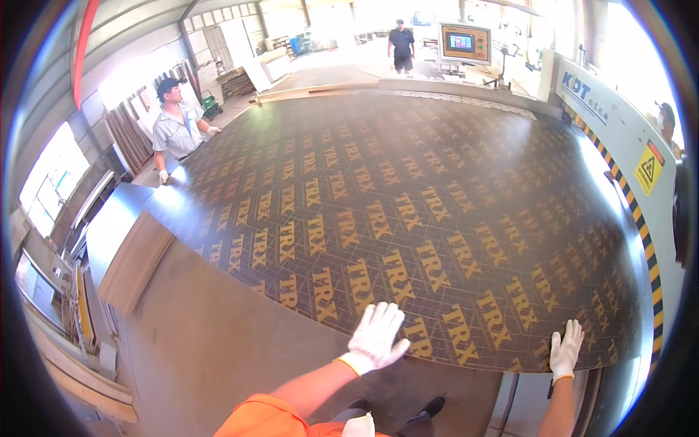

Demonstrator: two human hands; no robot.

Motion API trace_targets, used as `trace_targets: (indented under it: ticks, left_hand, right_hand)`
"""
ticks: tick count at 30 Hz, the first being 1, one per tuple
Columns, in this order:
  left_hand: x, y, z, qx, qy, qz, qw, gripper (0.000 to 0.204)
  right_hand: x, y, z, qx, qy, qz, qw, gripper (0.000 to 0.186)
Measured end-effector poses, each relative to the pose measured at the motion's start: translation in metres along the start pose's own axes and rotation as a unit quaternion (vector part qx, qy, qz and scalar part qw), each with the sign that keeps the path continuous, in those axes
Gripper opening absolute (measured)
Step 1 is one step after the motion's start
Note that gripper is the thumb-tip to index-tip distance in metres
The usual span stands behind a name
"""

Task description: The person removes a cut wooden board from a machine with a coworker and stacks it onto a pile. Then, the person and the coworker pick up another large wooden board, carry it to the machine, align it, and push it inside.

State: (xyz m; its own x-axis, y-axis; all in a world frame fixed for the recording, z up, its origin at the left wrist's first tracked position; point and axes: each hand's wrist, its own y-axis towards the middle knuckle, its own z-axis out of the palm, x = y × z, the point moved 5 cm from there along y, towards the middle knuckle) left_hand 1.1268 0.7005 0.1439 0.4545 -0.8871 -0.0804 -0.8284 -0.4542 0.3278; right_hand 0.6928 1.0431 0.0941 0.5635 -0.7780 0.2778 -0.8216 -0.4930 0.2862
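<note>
A large dark brown panel [393, 218] with rows of printed gold letters spreads across the machine table before me. My left hand [376, 337], in a white work glove, lies on the panel's near edge with its fingers stretched out. Farther right, my right hand [566, 348], gloved the same way, rests flat on the panel near its right corner, fingers extended. Neither hand is wrapped around anything. At the panel's far left edge stands a co-worker [177, 120] in a grey shirt and cap, with gloved hands at that edge.
On the right runs a light-coloured machine beam [611, 109] with a black-and-yellow striped edge [644, 229]. A control screen [464, 44] stands at the back, near another person [401, 47]. A stack of thin boards [137, 262] sits at left on a pale table wing [116, 218].
</note>
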Motion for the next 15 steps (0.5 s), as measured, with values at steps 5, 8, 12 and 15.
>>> trace_targets:
  ticks: [5, 8, 12, 15]
  left_hand:
    - [-0.004, 0.0, 0.008, 0.023, 0.033, -0.034, 0.999, 0.074]
    - [0.002, -0.008, 0.023, -0.004, 0.045, -0.027, 0.999, 0.076]
    - [-0.003, -0.002, 0.032, -0.05, 0.029, 0.003, 0.998, 0.073]
    - [-0.007, -0.002, 0.037, -0.055, 0.033, 0.004, 0.998, 0.073]
  right_hand:
    - [-0.006, 0.004, 0.018, -0.04, -0.005, -0.049, 0.998, 0.068]
    - [-0.004, 0.007, 0.02, -0.041, 0.008, -0.053, 0.998, 0.07]
    - [-0.009, 0.012, 0.022, -0.023, 0.024, -0.04, 0.999, 0.074]
    - [-0.014, 0.009, 0.015, -0.033, 0.026, -0.033, 0.999, 0.075]
